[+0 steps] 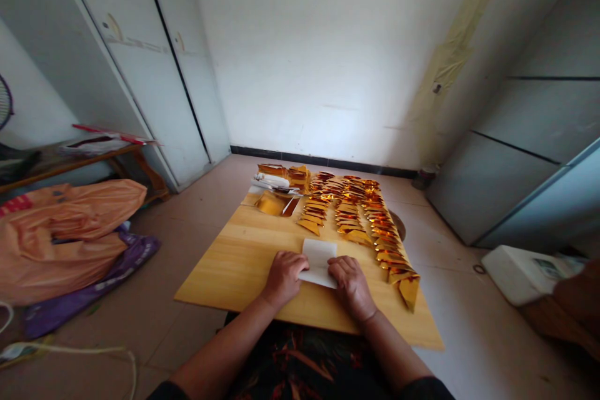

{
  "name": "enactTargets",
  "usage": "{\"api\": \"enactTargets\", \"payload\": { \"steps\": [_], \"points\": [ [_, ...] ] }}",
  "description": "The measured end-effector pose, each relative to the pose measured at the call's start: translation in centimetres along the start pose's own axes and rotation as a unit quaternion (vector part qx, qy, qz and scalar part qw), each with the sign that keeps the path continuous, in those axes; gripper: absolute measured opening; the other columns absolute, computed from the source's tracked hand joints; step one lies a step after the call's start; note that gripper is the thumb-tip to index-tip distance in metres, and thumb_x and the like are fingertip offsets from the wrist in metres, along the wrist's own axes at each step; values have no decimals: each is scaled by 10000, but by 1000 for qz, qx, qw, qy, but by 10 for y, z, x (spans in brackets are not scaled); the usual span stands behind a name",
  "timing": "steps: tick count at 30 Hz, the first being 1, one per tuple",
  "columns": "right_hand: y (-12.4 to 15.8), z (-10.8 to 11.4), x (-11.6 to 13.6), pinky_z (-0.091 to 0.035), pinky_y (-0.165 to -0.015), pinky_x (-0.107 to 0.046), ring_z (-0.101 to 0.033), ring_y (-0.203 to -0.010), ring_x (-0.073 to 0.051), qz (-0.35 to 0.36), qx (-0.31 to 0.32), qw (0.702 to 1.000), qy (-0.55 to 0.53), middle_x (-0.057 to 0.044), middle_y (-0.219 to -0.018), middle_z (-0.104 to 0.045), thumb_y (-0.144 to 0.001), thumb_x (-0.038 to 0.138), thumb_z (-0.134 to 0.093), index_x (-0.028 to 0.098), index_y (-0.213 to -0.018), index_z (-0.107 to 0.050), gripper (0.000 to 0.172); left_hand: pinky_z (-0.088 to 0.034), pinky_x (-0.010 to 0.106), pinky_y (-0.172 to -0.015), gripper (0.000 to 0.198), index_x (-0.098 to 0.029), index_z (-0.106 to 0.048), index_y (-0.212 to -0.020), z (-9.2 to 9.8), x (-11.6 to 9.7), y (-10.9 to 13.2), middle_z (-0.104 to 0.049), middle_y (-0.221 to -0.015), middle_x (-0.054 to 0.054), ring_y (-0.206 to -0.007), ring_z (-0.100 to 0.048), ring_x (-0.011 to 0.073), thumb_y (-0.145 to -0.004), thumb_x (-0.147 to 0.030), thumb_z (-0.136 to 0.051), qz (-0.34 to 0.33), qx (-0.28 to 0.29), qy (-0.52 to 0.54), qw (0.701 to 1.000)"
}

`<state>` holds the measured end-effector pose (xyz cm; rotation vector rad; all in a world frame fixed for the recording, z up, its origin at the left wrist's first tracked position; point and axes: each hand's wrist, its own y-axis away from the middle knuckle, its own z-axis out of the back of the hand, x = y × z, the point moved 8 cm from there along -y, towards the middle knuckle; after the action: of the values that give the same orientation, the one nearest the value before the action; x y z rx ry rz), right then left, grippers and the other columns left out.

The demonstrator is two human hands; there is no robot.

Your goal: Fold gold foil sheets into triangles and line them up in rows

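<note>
A white sheet of paper [319,255] lies on the wooden board [225,262] in front of me. My left hand [285,275] grips its left edge, fingers curled in. On the opposite edge my right hand [349,281] is closed in the same way, with the thumb hidden. Beyond the paper, folded gold foil pieces [347,215] overlap in several rows that run toward me. The right-hand row [387,240] reaches nearest to the front of the board. A flat gold sheet [272,203] rests at the back left.
Behind the gold sheet are a white object [270,181] and more gold foil stacks [297,176]. On the floor at left lie an orange bag [70,231] and a purple bag [107,284]. Grey cabinets [140,62] stand at left; a white box [520,275] is at right.
</note>
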<state>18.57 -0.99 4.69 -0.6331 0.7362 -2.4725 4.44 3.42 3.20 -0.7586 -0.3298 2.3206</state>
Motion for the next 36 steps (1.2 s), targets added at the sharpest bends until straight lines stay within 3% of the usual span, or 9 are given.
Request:
{"api": "enactTargets", "payload": {
  "steps": [4, 9, 24, 32, 36],
  "points": [
    [10, -3, -4, -386, -782, -296, -531, -843, -179, -16, 59, 997, -40, -56, -882, -650, -770, 4, -411, 186, -802, -577, 249, -366, 411, -903, 295, -224, -652, -825, -1, -1, 8, -676, -1113, 30, -986, -606, 222, -587, -73, -563, -28, 31, -10, 999],
    [14, -3, -5, -395, -793, -303, -539, -850, -183, -25, 92, 994, -54, -50, -870, -650, -726, 2, -443, 184, -844, -579, 256, -360, 428, -951, 289, -232, -673, -874, -1, 0, 14, -650, -1187, 42, -1036, -591, 235, -610, -143, -599, -38, 42, -18, 998],
    [17, -1, -3, -419, -811, -322, -570, -904, -187, 6, 98, 995, -34, -60, -977, -684, -770, 51, -494, 208, -900, -647, 255, -401, 405, -919, 291, -235, -685, -870, 3, -5, 13, -653, -1029, 36, -949, -584, 215, -609, -143, -594, -56, 19, -22, 998],
    [17, -1, -5, -409, -846, -347, -559, -962, -206, -17, 127, 990, -54, -70, -1029, -666, -731, 68, -516, 201, -988, -613, 306, -403, 374, -899, 339, -225, -664, -903, 3, 2, 12, -678, -1056, 30, -952, -609, 207, -605, -109, -550, -18, 42, 12, 999],
    [17, 0, -9, -426, -829, -331, -571, -929, -197, -37, 120, 991, -55, -68, -989, -672, -784, 91, -503, 207, -999, -612, 268, -419, 355, -870, 374, -221, -629, -928, 4, 7, 9, -699, -982, 22, -907, -621, 205, -604, -69, -523, 18, 42, 24, 999]
  ]
}}
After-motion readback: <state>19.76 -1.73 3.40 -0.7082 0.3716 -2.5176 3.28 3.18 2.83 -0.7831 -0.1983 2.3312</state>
